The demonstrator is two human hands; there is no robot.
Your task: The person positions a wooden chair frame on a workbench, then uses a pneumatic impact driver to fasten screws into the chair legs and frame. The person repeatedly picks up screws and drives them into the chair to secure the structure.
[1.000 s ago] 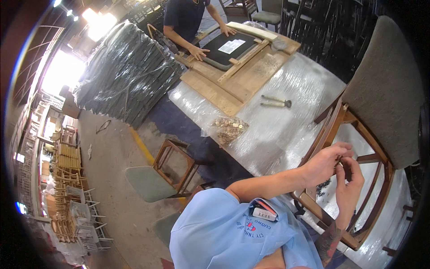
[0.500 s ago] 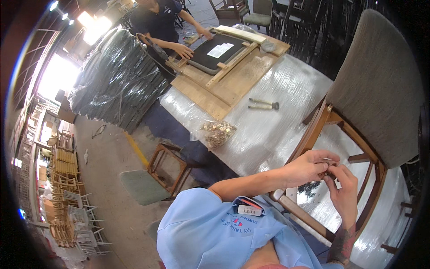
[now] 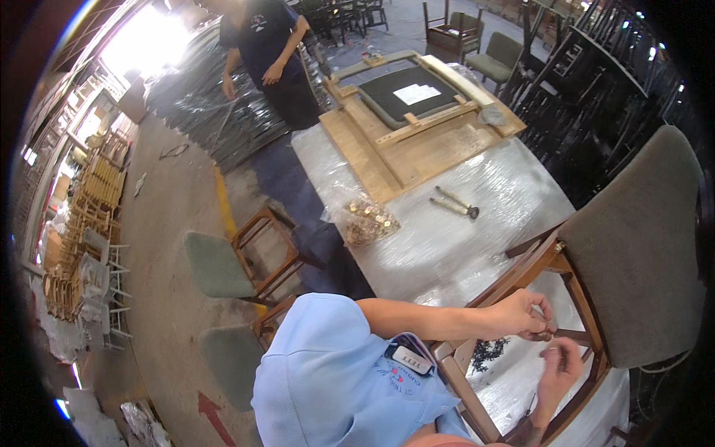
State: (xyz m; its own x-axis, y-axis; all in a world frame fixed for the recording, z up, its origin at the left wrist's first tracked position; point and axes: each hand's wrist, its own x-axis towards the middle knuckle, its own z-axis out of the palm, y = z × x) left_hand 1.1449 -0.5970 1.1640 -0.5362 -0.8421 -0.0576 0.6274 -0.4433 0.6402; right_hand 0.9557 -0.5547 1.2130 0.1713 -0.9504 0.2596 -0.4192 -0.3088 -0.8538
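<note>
My left hand [image 3: 523,314] reaches across the chair's wooden seat frame [image 3: 477,406], with thumb and fingers pinched together. Whatever sits in that pinch is too small to make out. Just nearer, my right hand [image 3: 560,366] has its fingers curled toward the thumb, a small gap from the left; what it may hold is hidden. The chair has a grey-brown upholstered back [image 3: 633,246] and no seat pad, so the table's wrapped top shows through the frame. Inside the frame lies a pile of small black pieces [image 3: 488,354].
On the plastic-wrapped table [image 3: 514,190] lie pincers [image 3: 454,202], a clear bag of brass-coloured parts [image 3: 370,222] and a wooden jig [image 3: 402,167] holding a dark padded panel [image 3: 410,93]. A co-worker [image 3: 264,52] stands beyond. Green-backed chairs [image 3: 216,264] stand at left.
My hands were touching around a small thing and are now slightly apart. The co-worker has drawn both hands back from the panel and stands more upright. My view has shifted.
</note>
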